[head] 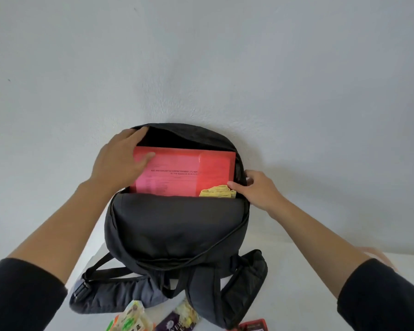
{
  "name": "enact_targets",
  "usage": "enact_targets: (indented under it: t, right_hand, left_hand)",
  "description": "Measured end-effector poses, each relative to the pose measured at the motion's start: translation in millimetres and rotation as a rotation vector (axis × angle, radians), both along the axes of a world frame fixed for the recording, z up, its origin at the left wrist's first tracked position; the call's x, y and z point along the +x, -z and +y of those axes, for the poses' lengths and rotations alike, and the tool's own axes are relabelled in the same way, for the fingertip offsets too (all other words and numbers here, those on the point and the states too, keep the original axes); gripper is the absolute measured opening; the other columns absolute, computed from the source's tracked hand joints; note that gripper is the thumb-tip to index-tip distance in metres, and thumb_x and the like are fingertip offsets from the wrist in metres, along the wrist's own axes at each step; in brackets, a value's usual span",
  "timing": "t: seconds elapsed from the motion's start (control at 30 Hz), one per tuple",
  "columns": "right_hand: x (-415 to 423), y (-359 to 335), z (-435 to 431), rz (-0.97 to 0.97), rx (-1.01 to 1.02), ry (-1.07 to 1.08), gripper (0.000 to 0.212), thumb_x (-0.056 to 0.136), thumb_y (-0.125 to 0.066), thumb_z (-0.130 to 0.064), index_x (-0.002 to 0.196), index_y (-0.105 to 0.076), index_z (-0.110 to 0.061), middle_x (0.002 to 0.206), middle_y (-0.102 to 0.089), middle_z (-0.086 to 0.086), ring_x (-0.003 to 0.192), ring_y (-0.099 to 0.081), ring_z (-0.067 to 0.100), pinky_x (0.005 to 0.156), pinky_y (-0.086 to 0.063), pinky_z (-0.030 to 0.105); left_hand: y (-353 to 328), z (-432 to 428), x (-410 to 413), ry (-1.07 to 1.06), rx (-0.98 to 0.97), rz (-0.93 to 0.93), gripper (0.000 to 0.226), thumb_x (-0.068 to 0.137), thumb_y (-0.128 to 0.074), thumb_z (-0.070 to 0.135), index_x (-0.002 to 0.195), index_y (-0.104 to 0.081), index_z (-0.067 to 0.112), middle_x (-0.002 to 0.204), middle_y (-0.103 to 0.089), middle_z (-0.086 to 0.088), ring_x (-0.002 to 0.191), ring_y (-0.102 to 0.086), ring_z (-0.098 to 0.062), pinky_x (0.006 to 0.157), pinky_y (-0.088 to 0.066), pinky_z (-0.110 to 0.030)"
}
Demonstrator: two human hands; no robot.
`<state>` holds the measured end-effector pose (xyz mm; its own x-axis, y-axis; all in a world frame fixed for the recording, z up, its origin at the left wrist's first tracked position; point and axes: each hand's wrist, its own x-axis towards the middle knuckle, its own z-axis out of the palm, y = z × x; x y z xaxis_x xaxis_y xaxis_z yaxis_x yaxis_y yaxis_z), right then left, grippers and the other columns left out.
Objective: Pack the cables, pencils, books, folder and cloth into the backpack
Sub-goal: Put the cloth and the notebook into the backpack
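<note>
Left hand pinched the folder, likely stiff and slick, by its corner; right hand gripped the backpack rim beside the soft cloth.

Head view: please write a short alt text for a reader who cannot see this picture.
An open black backpack sits on a white table, with a red folder and a yellow cloth showing inside. The left hand has its thumb on the folder's front, and the right hand holds the backpack's right rim. In front lie snack packets.
</note>
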<state>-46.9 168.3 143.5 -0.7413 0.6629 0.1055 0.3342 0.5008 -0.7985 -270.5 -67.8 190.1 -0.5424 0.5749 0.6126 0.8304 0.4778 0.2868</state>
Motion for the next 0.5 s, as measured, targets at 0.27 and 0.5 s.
enact_targets:
  t: [0.27,0.5]
  right_hand:
    - [12.4,24.2,-8.0,0.006,-0.232,0.113,0.047,0.099,-0.053,-0.057,0.091,-0.05,-0.011,0.078,-0.056,0.005,0.066,-0.054,0.021,0.055,-0.046,0.03]
    - [29.8,23.8,-7.3,0.071,-0.606,-0.012,0.04,0.097,-0.064,-0.05,0.077,-0.056,-0.016,0.058,-0.036,-0.003,0.049,-0.032,0.014,0.05,-0.027,0.026]
  left_hand:
    - [12.0,15.3,65.5,0.379,-0.013,0.09,0.014,0.096,-0.066,0.038,0.104,-0.07,0.027,0.097,-0.061,0.011,0.087,-0.056,-0.004,0.084,-0.05,-0.038]
    - [36.4,35.5,114.6,0.458,-0.317,-0.012,0.039,0.089,-0.056,0.071,0.105,-0.058,0.035,0.101,-0.055,0.015,0.097,-0.057,-0.008,0.086,-0.05,-0.034]
